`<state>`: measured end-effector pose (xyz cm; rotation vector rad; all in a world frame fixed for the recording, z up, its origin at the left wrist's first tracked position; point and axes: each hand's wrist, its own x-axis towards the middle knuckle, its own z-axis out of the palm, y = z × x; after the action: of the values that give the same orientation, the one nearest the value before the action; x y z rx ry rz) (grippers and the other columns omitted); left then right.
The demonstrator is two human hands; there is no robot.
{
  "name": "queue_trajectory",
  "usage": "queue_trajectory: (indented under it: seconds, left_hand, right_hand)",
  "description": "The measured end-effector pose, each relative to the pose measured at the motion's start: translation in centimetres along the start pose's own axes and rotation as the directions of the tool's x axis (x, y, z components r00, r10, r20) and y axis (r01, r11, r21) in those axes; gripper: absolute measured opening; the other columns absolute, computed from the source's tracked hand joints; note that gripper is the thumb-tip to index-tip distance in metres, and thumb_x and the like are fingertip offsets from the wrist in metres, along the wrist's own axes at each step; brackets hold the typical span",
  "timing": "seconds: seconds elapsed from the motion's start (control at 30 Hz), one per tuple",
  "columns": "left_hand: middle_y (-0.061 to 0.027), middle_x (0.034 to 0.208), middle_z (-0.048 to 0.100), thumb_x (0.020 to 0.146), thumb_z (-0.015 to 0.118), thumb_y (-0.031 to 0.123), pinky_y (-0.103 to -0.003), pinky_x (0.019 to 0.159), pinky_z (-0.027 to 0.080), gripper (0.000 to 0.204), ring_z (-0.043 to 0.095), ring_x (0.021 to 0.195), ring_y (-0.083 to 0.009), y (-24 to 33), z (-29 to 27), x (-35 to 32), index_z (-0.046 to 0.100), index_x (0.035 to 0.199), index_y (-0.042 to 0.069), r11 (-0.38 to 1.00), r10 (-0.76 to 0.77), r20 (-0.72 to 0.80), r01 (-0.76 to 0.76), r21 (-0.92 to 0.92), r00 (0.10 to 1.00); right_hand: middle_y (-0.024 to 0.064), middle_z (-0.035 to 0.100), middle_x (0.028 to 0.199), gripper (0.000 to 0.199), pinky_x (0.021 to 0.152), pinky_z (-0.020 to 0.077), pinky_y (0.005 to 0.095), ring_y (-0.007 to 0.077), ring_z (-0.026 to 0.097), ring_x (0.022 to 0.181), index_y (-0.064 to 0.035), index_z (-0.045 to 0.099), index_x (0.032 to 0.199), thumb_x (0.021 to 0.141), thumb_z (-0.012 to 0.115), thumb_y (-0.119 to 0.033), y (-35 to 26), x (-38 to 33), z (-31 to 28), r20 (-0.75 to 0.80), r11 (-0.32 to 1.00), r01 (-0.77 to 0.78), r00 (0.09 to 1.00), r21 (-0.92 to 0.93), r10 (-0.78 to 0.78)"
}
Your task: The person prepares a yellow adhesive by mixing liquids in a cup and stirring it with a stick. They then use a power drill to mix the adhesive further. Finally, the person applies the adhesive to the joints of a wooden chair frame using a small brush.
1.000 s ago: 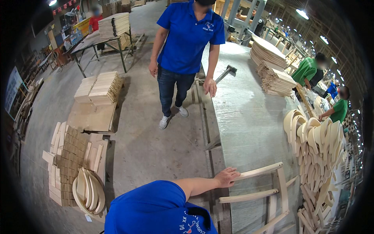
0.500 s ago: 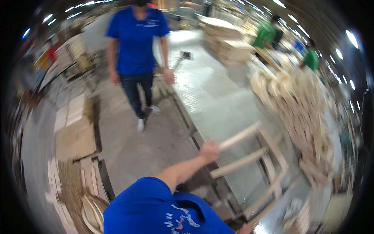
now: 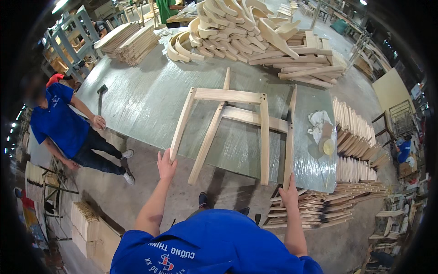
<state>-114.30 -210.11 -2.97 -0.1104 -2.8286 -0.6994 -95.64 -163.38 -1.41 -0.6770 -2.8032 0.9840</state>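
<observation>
A: Where are your hands right now?

B: Your left hand point(image 3: 166, 165) is at the near end of the left leg of the wooden chair frame point(image 3: 237, 123), fingers spread up against the tip of that leg. Your right hand point(image 3: 289, 195) is at the near end of the right leg, fingers wrapped around it.

A: So is your left hand gripping or just touching?

B: You can't tell for certain (the fingers look loose and open against the wood rather than clenched). The right one looks closed on the leg.

A: And where does the frame lie?

B: Flat on the big work table point(image 3: 146, 100), with the near ends of its legs sticking out over the table's near edge toward you. 2 crossbars join the legs, and 2 more pieces run between them.

A: What else is around you?

B: Behind the frame there's a pile of curved wooden parts point(image 3: 246, 27) on the far side of the table, and another stack of boards point(image 3: 130, 41) at the far left. A white rag point(image 3: 317, 123) and a small round dish point(image 3: 328, 146) sit on the table just right of the frame. A hammer point(image 3: 101, 93) lies near the left edge, close to the hand of a person in a blue shirt point(image 3: 61, 123) standing beside the table. Stacks of slats point(image 3: 356, 141) sit off to your right, beyond the table
</observation>
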Motion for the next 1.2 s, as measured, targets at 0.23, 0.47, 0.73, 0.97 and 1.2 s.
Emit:
queue_trajectory:
  seconds: [0.23, 0.47, 0.73, 0.97, 1.2]
  left_hand:
    - [-0.0136, 0.129, 0.043, 0.065, 0.059, 0.010, -0.050, 0.101, 0.026, 0.057, 0.027, 0.127, -0.0381, 1.9, 0.1, 0.3, 0.044, 0.120, 0.007, 0.998, -0.051, -0.030, 0.053, 0.047, 0.998]
    - [-0.0165, 0.128, 0.042, 0.073, 0.059, 0.015, -0.052, 0.103, 0.020, 0.056, 0.026, 0.128, -0.0360, 7.0, 2.7, 2.7, 0.038, 0.124, 0.000, 0.999, -0.003, 0.186, 0.009, -0.034, 0.983]
    - [-0.0162, 0.133, 0.037, 0.081, 0.054, 0.017, -0.054, 0.103, 0.015, 0.055, 0.021, 0.131, -0.0344, 3.8, 4.3, 1.4, 0.033, 0.129, 0.001, 0.991, 0.108, 0.182, -0.092, -0.094, 0.977]
    - [-0.0155, 0.136, 0.032, 0.082, 0.053, 0.016, -0.055, 0.102, 0.015, 0.053, 0.018, 0.132, -0.0346, 3.2, 2.9, 0.0, 0.033, 0.129, 0.001, 0.999, -0.010, 0.199, 0.001, 0.049, 0.980]
    - [-0.0165, 0.119, 0.048, 0.081, 0.052, 0.010, -0.043, 0.098, 0.030, 0.032, 0.040, 0.116, -0.0331, 15.6, 3.7, 5.1, 0.051, 0.111, 0.002, 0.889, 0.405, -0.033, -0.402, -0.221, 0.914]
  right_hand:
    - [0.0265, 0.057, 0.102, 0.081, 0.078, 0.0446, 0.0442, 0.0427, 0.056, 0.091, -0.0227, 0.013, 0.140, 0.074, 0.058, -0.019, 0.8, -0.6, 0.8, 0.032, 0.969, -0.067, 0.998, 0.238, 0.061]
    - [0.0191, 0.054, 0.114, 0.066, 0.081, 0.0443, 0.0421, 0.0371, 0.053, 0.101, -0.0201, 0.028, 0.137, 0.077, 0.058, -0.021, 1.3, -0.5, 1.3, -0.207, 0.998, 0.031, 0.978, 0.058, -0.019]
    - [0.0075, 0.049, 0.107, 0.048, 0.076, 0.0410, 0.0402, 0.0280, 0.049, 0.094, -0.0201, 0.052, 0.117, 0.070, 0.063, -0.024, -1.0, -0.6, 0.2, -0.313, 0.870, 0.132, 0.899, -0.475, -0.307]
    - [0.0094, 0.047, 0.114, 0.047, 0.077, 0.0408, 0.0377, 0.0276, 0.048, 0.096, -0.0156, 0.057, 0.111, 0.066, 0.068, -0.024, -1.3, -0.5, 0.2, -0.322, 0.986, 0.107, 0.936, -0.125, -0.143]
    - [0.0029, 0.056, 0.082, 0.030, 0.054, 0.0443, 0.0275, 0.0125, 0.053, 0.060, -0.0065, 0.054, 0.108, 0.086, 0.053, -0.028, 5.5, 3.1, -1.2, -0.023, 0.188, -0.087, 0.855, 0.978, 0.517]
